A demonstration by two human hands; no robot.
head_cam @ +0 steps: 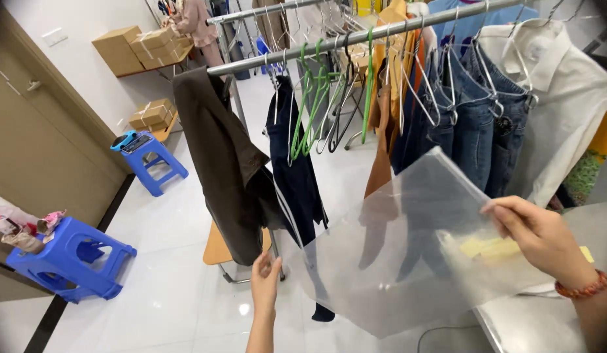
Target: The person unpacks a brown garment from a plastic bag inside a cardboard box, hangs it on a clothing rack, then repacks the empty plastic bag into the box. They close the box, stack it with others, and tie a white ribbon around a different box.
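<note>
The right hand (535, 235) pinches the top corner of a clear plastic garment bag (408, 255), held up empty in front of the clothes rail (356, 36). The left hand (265, 282) is open, fingers up, just short of the bag's lower edge — holding nothing. No garment is inside yet; the brown jacket (222, 163) hangs on the rail.

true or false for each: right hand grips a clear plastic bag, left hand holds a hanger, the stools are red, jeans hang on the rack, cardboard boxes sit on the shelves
1. The right hand grips a clear plastic bag. True.
2. The left hand holds a hanger. False: it holds nothing and sits open at the bag's lower left corner.
3. The stools are red. False: both stools are blue.
4. Jeans hang on the clothes rack. True.
5. Cardboard boxes sit on the wall shelves. True.
</note>
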